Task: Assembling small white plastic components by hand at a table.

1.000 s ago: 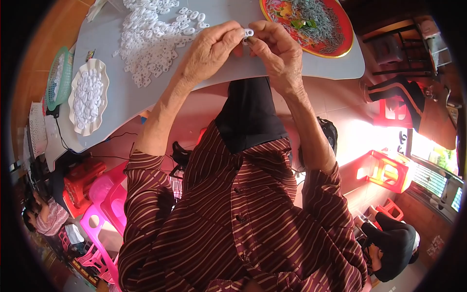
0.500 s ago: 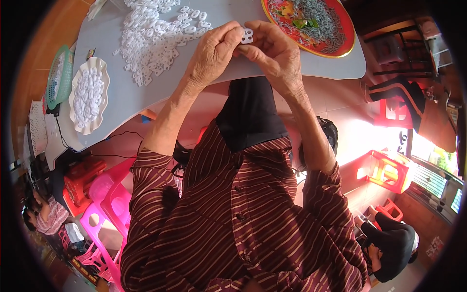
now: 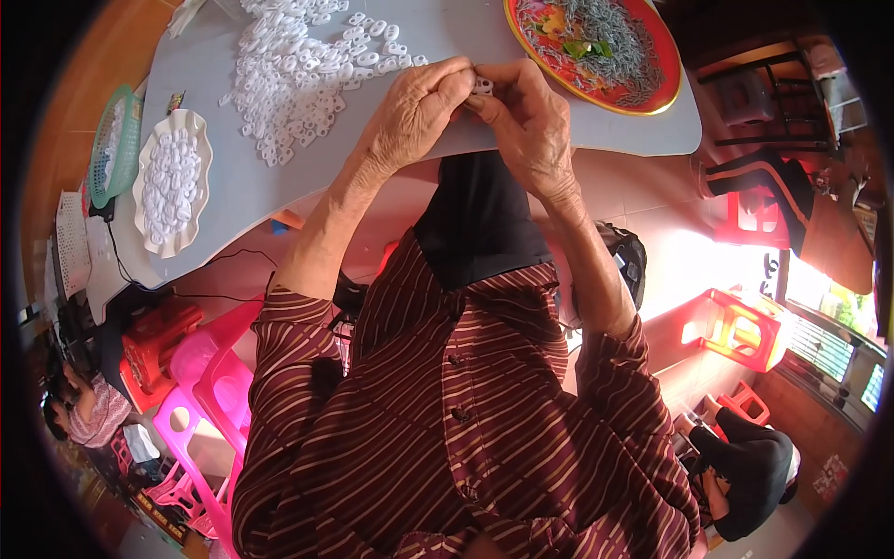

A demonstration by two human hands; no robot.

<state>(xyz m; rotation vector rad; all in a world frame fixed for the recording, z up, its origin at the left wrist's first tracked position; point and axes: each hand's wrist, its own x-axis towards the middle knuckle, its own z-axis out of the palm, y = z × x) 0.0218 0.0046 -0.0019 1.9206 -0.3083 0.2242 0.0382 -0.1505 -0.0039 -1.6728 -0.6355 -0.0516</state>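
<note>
A small white plastic piece with holes (image 3: 482, 86) sits between my two hands above the table's near edge. My left hand (image 3: 421, 104) is closed, thumb and fingers pinched at the piece's left side. From the other side, my right hand (image 3: 533, 123) pinches it between thumb and forefinger, its other fingers curled. The fingers cover most of the piece, so whether anything else is in them cannot be seen. Left of my hands, similar white pieces lie in a loose pile (image 3: 279, 79). To the right stands a round red tray (image 3: 510, 33) holding many small grey screw-like parts and a green scrap.
A cream wavy-rimmed dish (image 3: 142, 191) of white pieces and a green basket (image 3: 97, 182) stand at the grey table's (image 3: 209, 51) left end. Pink chairs (image 3: 219, 373) and a red stool (image 3: 745, 326) are on the floor. Other people sit at lower left and lower right.
Both hands have dropped slightly toward me and closed in around the white piece. Less of it shows now than before.
</note>
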